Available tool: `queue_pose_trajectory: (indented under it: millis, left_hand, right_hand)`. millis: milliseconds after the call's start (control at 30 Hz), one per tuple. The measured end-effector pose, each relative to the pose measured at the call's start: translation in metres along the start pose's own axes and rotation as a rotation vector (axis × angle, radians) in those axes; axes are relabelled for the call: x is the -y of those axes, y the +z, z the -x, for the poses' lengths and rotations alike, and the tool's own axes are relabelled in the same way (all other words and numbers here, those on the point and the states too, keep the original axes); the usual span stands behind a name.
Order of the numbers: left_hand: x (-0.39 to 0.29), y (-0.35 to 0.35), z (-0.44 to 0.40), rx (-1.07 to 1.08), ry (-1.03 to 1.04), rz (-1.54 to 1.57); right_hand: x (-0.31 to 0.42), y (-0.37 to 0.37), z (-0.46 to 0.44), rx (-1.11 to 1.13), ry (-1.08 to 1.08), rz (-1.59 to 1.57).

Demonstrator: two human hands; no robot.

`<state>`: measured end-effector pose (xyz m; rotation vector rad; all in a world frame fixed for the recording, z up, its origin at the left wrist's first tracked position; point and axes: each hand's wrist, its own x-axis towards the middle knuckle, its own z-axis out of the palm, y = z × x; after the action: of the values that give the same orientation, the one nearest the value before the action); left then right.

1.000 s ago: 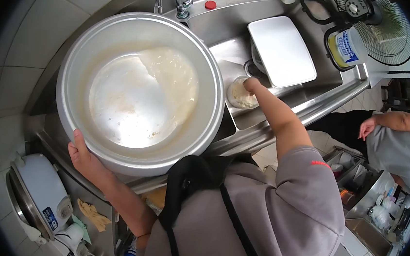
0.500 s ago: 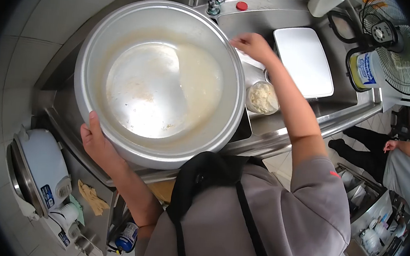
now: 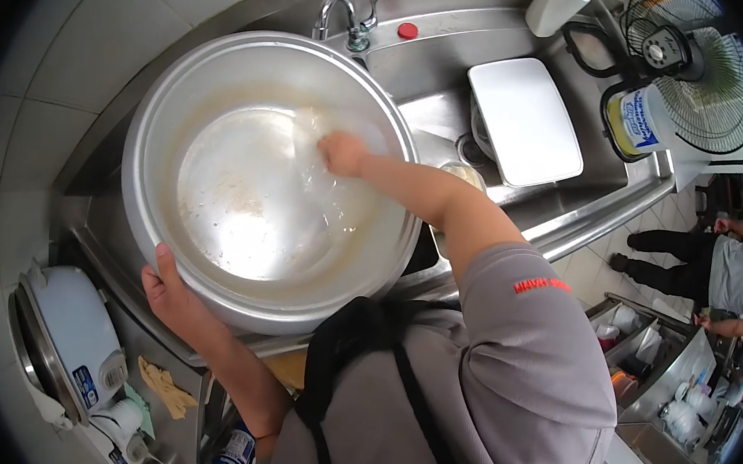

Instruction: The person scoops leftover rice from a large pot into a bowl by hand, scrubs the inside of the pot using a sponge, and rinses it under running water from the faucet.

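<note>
A large aluminium pot (image 3: 272,312) tilts over the left sink, with a little cloudy water (image 3: 330,197) at the right of its bottom. Brownish specks lie on the base. My left hand (image 3: 176,299) grips the pot's near-left rim, thumb on top and fingers outside. Inside the pot, over the water, is my right hand (image 3: 341,152), its fingers curled closed and slightly blurred. What it holds, if anything, is hidden. My right forearm partly covers a container of pale stuff (image 3: 465,175) beside the pot.
Behind the pot stands a faucet (image 3: 337,17), with a red cap (image 3: 408,30) on the ledge. A white lid (image 3: 527,122) lies over the right sink. A white tub (image 3: 646,123) and a fan (image 3: 706,89) are at right. Another person (image 3: 735,273) stands farther right.
My right hand has moved from beyond the pot's right rim down into the pot, and the water is stirred up. My left hand stays on the rim.
</note>
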<state>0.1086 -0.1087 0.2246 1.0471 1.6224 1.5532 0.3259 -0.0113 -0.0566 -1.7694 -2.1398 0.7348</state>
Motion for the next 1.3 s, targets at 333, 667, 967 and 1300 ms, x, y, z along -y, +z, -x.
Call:
queue_pose_trajectory:
  millis: [333,667,967,1300]
  left_hand:
    - [0.000,-0.003,0.000,0.034,-0.004,0.020]
    - [0.007,-0.008,-0.005,0.056,0.006,0.089]
    - [0.004,-0.007,-0.003,0.062,-0.003,0.129]
    - [-0.001,-0.002,-0.004,0.035,0.018,0.041]
  right_hand:
    - [0.066,0.026,0.077,0.481,0.057,-0.051]
    - [0.199,-0.022,0.102,0.559,-0.042,-0.458]
    - [0.211,-0.096,0.060,0.740,0.263,-1.565]
    - [0.104,-0.050,0.049,0.468,0.589,-1.568]
